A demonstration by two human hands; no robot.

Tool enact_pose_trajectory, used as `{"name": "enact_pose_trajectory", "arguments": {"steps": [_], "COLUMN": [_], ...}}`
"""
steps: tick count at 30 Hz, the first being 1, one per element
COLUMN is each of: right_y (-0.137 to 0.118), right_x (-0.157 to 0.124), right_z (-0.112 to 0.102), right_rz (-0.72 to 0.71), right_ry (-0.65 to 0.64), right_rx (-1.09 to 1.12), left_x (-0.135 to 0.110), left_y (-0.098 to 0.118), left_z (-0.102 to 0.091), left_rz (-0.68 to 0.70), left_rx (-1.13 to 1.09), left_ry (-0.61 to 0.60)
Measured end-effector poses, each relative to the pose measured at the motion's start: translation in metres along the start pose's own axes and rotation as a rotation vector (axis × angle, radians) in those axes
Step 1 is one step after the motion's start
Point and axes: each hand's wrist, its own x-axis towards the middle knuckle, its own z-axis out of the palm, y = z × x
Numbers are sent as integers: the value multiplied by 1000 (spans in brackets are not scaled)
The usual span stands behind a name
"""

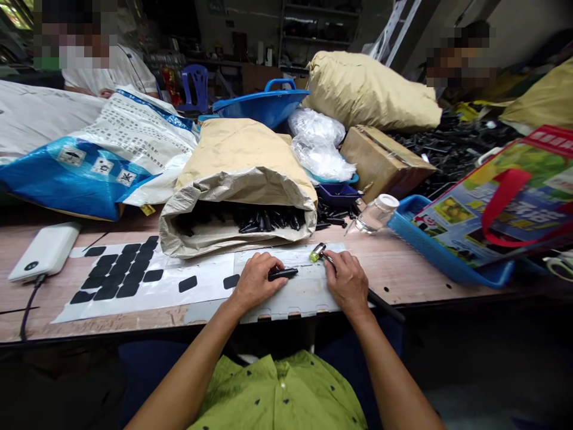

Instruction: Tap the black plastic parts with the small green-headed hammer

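Note:
My left hand is closed on a small black tapered plastic piece, held low over a grey board at the table's front edge. A small hammer is gripped in my right hand; its metal head has a yellow-green face, and the black handle runs out behind the hand to the lower right. The hammer head sits up and to the right of the black piece, apart from it. Straight ahead, an open paper sack has many similar black pieces in its mouth.
Left of the board lies a white sheet with black rounded stickers, then a white power bank with a cable. On the right are a glass jar and a blue basket holding a printed bag. Two people are beyond the table.

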Motion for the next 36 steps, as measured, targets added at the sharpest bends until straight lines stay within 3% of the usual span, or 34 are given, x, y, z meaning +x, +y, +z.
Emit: {"name": "enact_pose_trajectory", "arguments": {"steps": [8,11,15,20,27,32,36], "right_y": [0,-15,-39,-54,-56,-67,-75], "right_x": [7,10,9,3,-2,2,0], "right_z": [-12,-26,-43,-49,-42,-44,-37], "right_rz": [0,14,-22,-66,-89,-96,-126], "right_ry": [-14,9,-83,-122,-197,-138,-212], "right_rx": [149,358,539,537,468,542,512], "left_x": [8,12,14,14,13,13,13], "left_y": [0,1,2,6,6,2,0], "left_z": [0,-1,-3,-5,-4,-2,-1], "left_rz": [-105,-148,-198,-210,-214,-181,-168], "left_rx": [-64,-80,-124,-129,-138,-138,-118], "left_ry": [-36,-52,-64,-56,-42,-44,-47]}}
